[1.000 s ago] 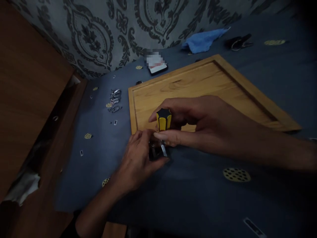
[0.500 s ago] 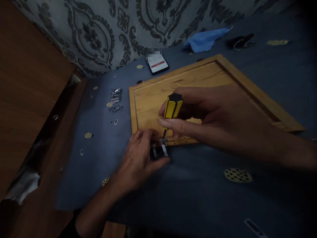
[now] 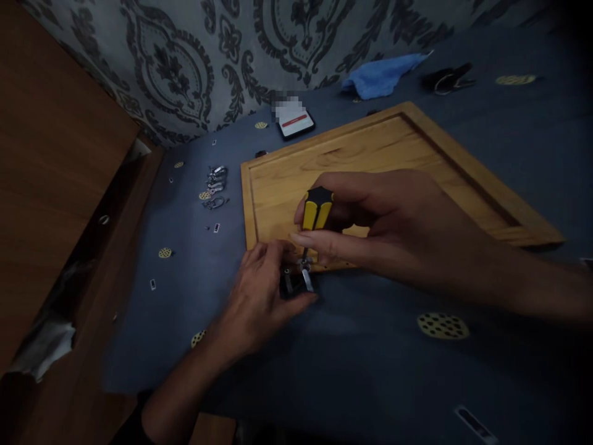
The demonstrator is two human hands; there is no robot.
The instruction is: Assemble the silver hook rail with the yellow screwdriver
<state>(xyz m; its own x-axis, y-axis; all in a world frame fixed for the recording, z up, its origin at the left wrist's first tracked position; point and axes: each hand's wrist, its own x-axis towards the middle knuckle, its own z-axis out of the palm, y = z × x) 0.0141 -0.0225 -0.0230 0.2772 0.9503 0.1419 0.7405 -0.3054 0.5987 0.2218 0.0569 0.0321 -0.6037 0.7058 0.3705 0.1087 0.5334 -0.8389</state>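
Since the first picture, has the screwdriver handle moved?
Yes: the screwdriver handle is now slightly farther right and higher in the view, judged against the board.

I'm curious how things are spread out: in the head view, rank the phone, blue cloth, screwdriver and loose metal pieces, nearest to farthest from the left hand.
1. Screwdriver: held in the right hand.
2. Loose metal pieces: left of the board.
3. Phone: behind the board.
4. Blue cloth: back right, farthest.
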